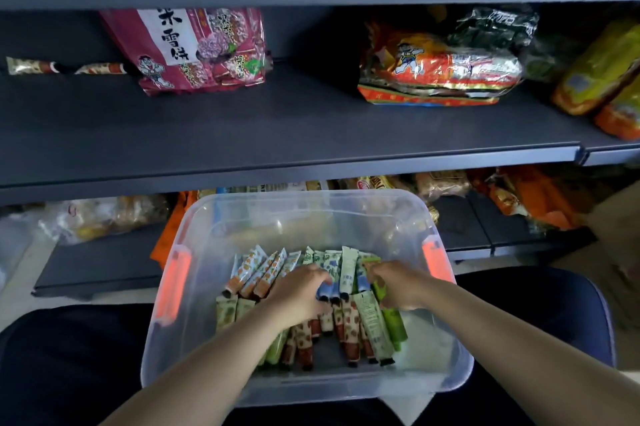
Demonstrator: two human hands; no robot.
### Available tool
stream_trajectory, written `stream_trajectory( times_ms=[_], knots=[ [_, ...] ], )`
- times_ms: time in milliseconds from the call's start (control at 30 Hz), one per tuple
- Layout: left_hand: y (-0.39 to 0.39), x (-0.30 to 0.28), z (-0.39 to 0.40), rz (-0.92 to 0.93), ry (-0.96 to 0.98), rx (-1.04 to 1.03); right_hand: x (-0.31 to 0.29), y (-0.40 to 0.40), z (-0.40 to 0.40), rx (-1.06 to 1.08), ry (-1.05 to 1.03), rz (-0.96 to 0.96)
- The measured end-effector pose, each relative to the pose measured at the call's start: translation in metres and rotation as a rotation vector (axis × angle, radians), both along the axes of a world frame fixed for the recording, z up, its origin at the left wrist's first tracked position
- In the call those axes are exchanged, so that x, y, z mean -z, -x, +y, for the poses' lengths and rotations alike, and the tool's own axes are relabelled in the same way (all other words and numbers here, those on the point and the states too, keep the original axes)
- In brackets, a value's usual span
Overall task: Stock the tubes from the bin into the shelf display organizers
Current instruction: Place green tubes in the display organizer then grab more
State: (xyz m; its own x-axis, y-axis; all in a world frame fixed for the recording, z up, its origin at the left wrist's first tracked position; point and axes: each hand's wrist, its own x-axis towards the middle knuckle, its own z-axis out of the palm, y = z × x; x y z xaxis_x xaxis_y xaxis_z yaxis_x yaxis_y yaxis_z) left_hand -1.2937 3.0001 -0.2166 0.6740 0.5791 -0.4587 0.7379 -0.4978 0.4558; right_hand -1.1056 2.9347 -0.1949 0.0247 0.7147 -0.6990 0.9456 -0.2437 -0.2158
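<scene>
I have both hands down in the bin (pixel 194 349), a clear plastic tub with orange latches on its left and right sides, resting on my lap in front of the shelves (pixel 277 121). The tubes (pixel 349 321) lie in a loose heap on the bin's floor: orange-patterned ones at the far left, blue and pale green ones in the far middle, red-spotted and green ones nearer me.

My left hand (pixel 298 294) sits palm-down on the middle of the heap, fingers curled over the blue tubes and touching them; I cannot tell whether they have closed on any one tube. My right hand (pixel 398 283) is just to the right of it, fingers bent and close together over a bright green tube (pixel 393 318), with the fingertips on the pile. Whether that tube is pinched I cannot tell either.

On the shelf beyond the bin, a maroon snack bag (pixel 194 48) stands at the left and an orange bag (pixel 436 69) lies to the right, well apart. More packets crowd the lower shelf behind the bin.
</scene>
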Motion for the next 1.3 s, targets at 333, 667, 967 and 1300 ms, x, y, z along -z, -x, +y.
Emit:
stream_trajectory(
  times_ms=[333,667,967,1300],
  knots=[
    [-0.038,0.034,-0.013,-0.002,0.26,-0.06,0.014,-0.002,0.007,0.019,0.073,-0.055],
    [-0.052,0.057,-0.014,-0.002,0.286,-0.145,0.02,-0.007,0.008,0.111,0.053,0.017],
    [-0.051,0.057,-0.021,-0.07,0.298,-0.165,0.021,-0.008,0.011,0.13,0.116,-0.002],
    [-0.042,0.06,-0.016,-0.168,0.448,-0.263,0.03,-0.002,0.007,0.073,0.148,0.046]
  ],
)
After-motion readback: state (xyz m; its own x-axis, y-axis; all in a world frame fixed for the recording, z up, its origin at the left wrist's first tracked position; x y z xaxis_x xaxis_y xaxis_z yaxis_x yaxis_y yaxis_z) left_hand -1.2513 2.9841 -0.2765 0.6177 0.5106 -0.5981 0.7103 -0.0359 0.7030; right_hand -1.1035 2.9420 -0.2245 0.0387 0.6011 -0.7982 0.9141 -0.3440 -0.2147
